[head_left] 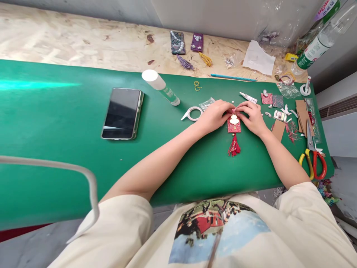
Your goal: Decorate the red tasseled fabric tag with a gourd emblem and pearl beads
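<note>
A small red patterned pouch-like charm [231, 128] lies on the green mat, with a pale gourd-shaped piece [234, 119] on its front. From its lower edge hangs a red tassel [234, 146]. My left hand [219, 113] pinches the charm's top edge from the left. On the other side, my right hand [251, 117] pinches the same top edge, fingertips close to those of the left. What exactly lies between the fingertips is too small to make out. A white tape roll [194, 114] rests beside my left hand, and a small glue tube [248, 98] lies just beyond my right hand.
A phone [121, 113] and a standing glue bottle [161, 87] are to the left. Scissors [311, 149], cardboard strips [301, 115] and fabric scraps [267, 98] lie at the right. Two tasselled charms [177, 42] sit at the back near a blue pencil [233, 77] and a plastic bottle [312, 52].
</note>
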The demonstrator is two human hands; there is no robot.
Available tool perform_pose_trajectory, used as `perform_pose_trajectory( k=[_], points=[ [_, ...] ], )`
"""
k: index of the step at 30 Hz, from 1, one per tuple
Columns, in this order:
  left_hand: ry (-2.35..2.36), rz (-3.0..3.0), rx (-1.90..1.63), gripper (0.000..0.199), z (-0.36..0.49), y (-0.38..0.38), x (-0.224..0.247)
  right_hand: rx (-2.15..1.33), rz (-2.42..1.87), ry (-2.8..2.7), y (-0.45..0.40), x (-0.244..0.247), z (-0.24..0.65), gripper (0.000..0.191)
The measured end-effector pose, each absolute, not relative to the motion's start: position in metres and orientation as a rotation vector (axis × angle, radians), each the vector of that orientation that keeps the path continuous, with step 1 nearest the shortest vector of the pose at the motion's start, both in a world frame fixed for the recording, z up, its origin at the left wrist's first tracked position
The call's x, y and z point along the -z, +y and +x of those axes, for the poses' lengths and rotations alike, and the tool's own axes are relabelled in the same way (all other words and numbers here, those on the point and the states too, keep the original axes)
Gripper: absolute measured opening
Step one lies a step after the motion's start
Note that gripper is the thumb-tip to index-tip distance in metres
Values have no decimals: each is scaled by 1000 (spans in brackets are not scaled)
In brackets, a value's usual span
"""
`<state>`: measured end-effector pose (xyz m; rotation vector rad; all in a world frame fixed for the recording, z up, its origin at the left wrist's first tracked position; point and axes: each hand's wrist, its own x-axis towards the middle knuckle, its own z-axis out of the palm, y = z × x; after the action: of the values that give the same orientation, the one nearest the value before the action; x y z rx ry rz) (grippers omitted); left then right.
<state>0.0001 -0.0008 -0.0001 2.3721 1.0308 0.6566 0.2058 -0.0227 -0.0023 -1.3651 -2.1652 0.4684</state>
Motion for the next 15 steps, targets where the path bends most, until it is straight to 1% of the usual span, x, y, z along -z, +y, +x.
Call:
perform_pose_trajectory(
  k=[8,15],
  points=[
    [1021,2376,-661,23,1,-1,1,-487,-1386,-2196,-23,2,206,17],
    [1031,2387,-655,22,2,0,1,-471,-1394,-2179,-22,1,204,15]
  ],
)
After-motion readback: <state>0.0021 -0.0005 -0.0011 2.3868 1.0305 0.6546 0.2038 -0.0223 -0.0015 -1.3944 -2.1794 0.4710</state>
